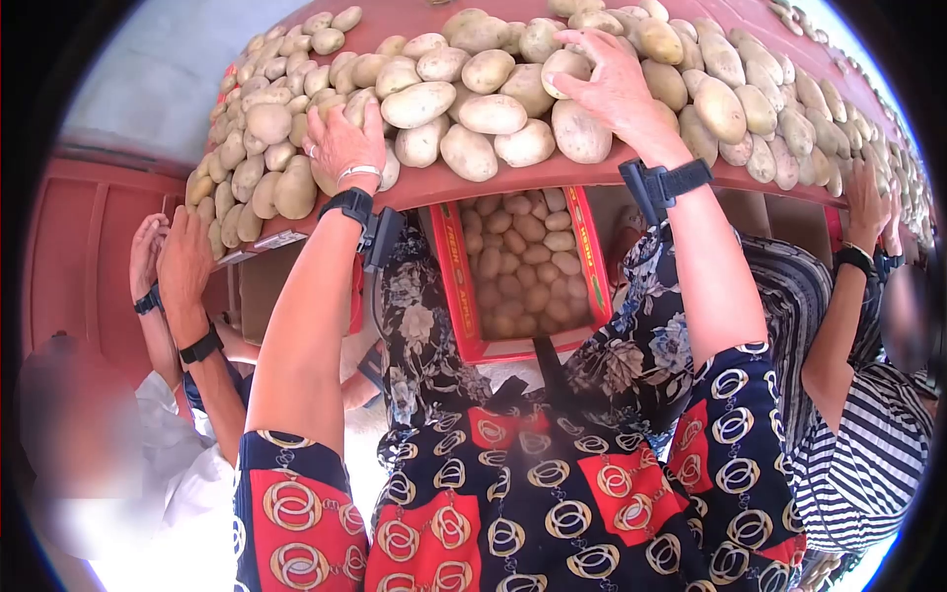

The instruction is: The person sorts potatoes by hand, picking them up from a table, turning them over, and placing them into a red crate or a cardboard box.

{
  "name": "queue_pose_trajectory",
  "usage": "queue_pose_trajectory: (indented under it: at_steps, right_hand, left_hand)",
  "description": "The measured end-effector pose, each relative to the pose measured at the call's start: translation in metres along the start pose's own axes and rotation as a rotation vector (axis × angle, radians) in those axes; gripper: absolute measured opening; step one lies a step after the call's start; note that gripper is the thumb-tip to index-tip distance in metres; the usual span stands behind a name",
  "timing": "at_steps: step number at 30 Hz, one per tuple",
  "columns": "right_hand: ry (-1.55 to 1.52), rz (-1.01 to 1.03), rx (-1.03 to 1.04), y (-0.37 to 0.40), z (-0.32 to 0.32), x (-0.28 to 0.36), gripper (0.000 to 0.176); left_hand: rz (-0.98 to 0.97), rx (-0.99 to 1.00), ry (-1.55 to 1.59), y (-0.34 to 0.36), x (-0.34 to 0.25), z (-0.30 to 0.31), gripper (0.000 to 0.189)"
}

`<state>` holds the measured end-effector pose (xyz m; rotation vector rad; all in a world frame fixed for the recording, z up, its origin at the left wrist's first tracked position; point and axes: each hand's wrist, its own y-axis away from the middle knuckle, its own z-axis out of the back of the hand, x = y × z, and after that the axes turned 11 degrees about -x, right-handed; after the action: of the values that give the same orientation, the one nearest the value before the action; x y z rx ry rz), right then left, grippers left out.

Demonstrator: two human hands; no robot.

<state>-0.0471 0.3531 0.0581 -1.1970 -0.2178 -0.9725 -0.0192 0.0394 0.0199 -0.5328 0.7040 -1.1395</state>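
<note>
A thick heap of pale potatoes (493, 114) lies along the red table (434, 183) in front of me. My left hand (345, 146) rests at the near side of the heap, fingers apart, touching potatoes; a single potato (359, 107) shows between its thumb and fingers. Farther right, my right hand (617, 89) has thumb and fingers curved around a potato (564, 69) in the upper part of the heap. Both wrists wear black straps. Below the table edge, between my knees, a red-and-yellow cardboard box (456, 281) holds many smaller potatoes (523, 261).
To the left, another person's hands (178, 247) are at the table's edge near the potatoes. On the right, a person in a striped top (858, 464) has a hand (868, 202) at the heap. A brown carton (266, 291) stands under the table at left.
</note>
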Motion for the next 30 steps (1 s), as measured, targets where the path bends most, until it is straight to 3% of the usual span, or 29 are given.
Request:
queue_pose_trajectory:
  at_steps: [3, 5, 12, 14, 18, 20, 21, 22, 24, 25, 26, 28, 30]
  right_hand:
    - [0.16, -0.006, 0.066, 0.005, -0.009, -0.001, 0.045]
    - [0.234, -0.009, 0.22, 0.0, -0.012, -0.004, 0.043]
    - [0.249, 0.032, 0.153, 0.005, -0.023, -0.003, 0.042]
    - [0.222, -0.041, 0.231, 0.001, -0.024, -0.005, 0.041]
    - [0.159, -0.064, 0.194, -0.002, -0.018, 0.005, 0.042]
    - [-0.182, -0.351, 0.097, -0.009, -0.008, 0.013, 0.04]
    - [-0.434, -0.334, 0.047, -0.008, -0.014, 0.001, 0.043]
    - [-0.441, -0.316, 0.046, -0.012, -0.009, -0.005, 0.043]
    - [-1.07, -0.809, 0.154, -0.013, 0.009, 0.004, 0.04]
    - [-1.209, -0.843, 0.214, -0.012, 0.017, 0.01, 0.038]
    - [-1.208, -0.838, 0.212, -0.011, 0.019, 0.013, 0.038]
    - [-1.203, -0.708, 0.462, -0.007, 0.018, 0.018, 0.037]
    - [-1.155, -0.66, 0.546, -0.001, 0.017, 0.03, 0.033]
  left_hand:
    - [0.067, 0.036, 0.045, 0.001, -0.006, 0.008, 0.056]
    - [0.057, 0.016, 0.018, 0.001, -0.003, 0.002, 0.056]
    - [0.055, 0.012, -0.005, 0.002, -0.006, 0.005, 0.056]
    - [0.043, 0.009, -0.016, 0.002, -0.004, 0.002, 0.056]
    - [0.044, 0.017, -0.026, 0.002, -0.009, 0.01, 0.054]
    - [0.043, -0.001, -0.01, 0.005, -0.01, 0.014, 0.054]
    - [0.035, 0.015, -0.001, 0.004, -0.009, 0.01, 0.053]
    - [0.039, -0.003, -0.002, 0.003, -0.008, 0.009, 0.053]
    - [0.055, -0.013, 0.045, 0.005, -0.008, 0.008, 0.052]
    - [0.079, -0.003, 0.052, 0.005, -0.008, 0.008, 0.053]
    - [0.078, -0.008, 0.056, 0.004, -0.009, 0.007, 0.053]
    - [0.077, 0.005, 0.05, 0.004, -0.006, 0.005, 0.054]
    - [0.076, 0.008, 0.019, 0.004, -0.008, 0.008, 0.053]
